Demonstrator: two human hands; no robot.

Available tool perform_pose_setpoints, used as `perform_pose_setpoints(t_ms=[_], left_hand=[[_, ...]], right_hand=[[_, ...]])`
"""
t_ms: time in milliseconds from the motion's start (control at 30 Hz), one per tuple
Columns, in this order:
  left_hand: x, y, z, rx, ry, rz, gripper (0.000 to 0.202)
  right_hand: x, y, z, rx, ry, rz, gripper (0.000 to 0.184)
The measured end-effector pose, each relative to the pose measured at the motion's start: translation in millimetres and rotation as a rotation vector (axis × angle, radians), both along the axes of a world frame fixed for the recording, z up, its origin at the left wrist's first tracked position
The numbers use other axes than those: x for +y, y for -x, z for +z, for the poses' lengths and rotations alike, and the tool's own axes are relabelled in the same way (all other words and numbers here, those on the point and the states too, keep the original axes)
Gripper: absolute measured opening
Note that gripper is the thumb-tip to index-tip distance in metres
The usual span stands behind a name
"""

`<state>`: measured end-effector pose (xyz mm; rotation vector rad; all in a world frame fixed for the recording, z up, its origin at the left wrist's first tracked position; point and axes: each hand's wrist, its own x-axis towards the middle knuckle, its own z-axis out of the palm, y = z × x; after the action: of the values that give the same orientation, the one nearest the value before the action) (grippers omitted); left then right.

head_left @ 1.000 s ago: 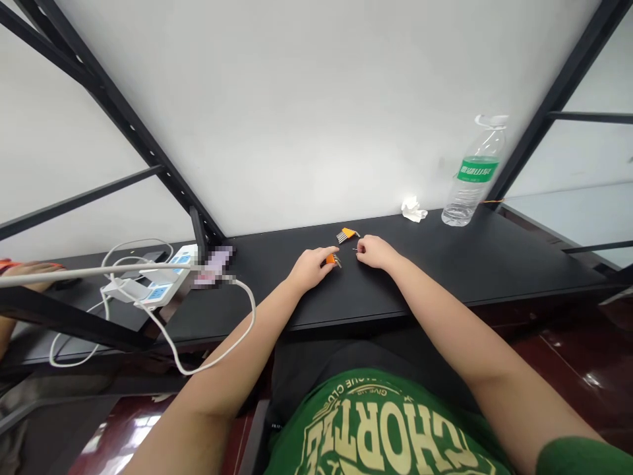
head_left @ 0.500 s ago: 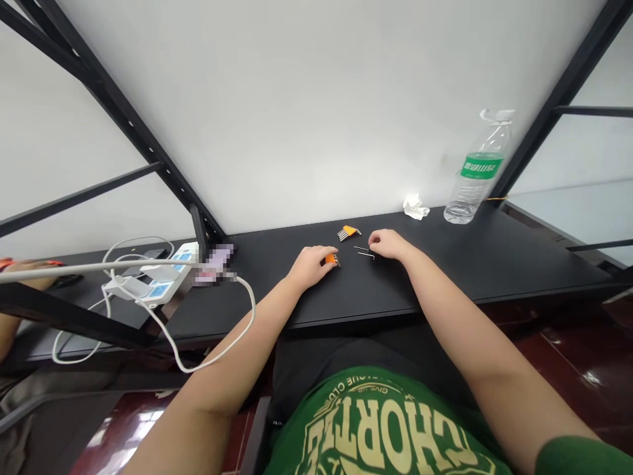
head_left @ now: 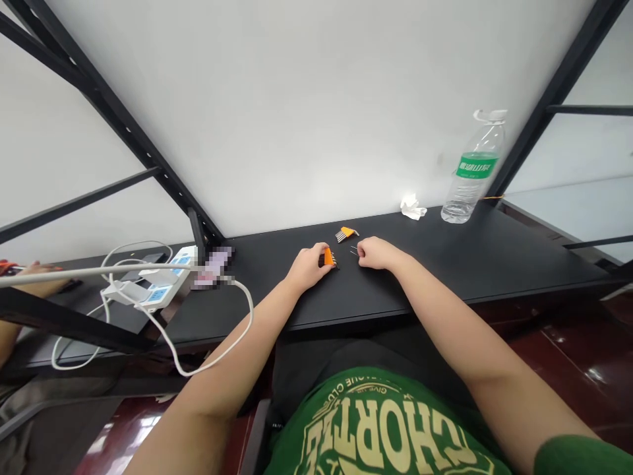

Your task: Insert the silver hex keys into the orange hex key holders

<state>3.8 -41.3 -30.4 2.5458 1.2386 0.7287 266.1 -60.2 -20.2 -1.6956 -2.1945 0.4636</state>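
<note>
My left hand (head_left: 307,265) rests on the black table (head_left: 445,264) with its fingers curled round a small orange hex-key holder (head_left: 328,256). Just to the right, my right hand (head_left: 376,253) is closed in a pinch on thin metal hex keys (head_left: 354,250) that poke out toward the holder. A second orange holder with several keys fanned out (head_left: 345,233) lies on the table a little behind both hands, touched by neither.
A clear water bottle with a green label (head_left: 472,173) and a crumpled white tissue (head_left: 412,208) stand at the back right. White power strips (head_left: 153,280) with cables lie at the left. Another person's hand (head_left: 37,277) shows at the far left edge. Black frame posts flank the table.
My right hand drew away to the right, leaving thin keys on the table, then came back left and closed over them. My left hand stayed on the orange holder.
</note>
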Motion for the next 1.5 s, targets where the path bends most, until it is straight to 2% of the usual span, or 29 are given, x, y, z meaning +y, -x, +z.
perform_pose_setpoints(t_ms=[167, 333, 533, 800, 1133, 1500], left_hand=[[-1.1, -0.7, 3.4, 0.029, -0.036, -0.037, 0.046], [-2.9, -1.6, 5.8, 0.069, -0.072, -0.039, 0.044], [-1.7, -1.0, 3.5, 0.080, -0.085, -0.038, 0.043], [-4.1, -3.0, 5.2, 0.164, -0.151, -0.047, 0.042], [-0.4, 0.0, 1.5, 0.127, -0.158, -0.030, 0.044], [1.0, 0.7, -0.1, 0.121, -0.178, -0.050, 0.045]], right_hand=[[0.5, 16.9, -7.1, 0.238, -0.184, 0.189, 0.012], [-2.3, 25.3, -5.8, 0.265, -0.286, 0.273, 0.015], [-1.1, 24.5, -6.9, 0.245, -0.340, 0.295, 0.018], [-3.1, 30.2, -9.1, 0.100, -0.450, 0.343, 0.020], [1.8, 20.4, -7.7, 0.290, -0.522, 0.325, 0.021], [4.4, 22.7, -13.8, 0.262, -0.581, 0.350, 0.021]])
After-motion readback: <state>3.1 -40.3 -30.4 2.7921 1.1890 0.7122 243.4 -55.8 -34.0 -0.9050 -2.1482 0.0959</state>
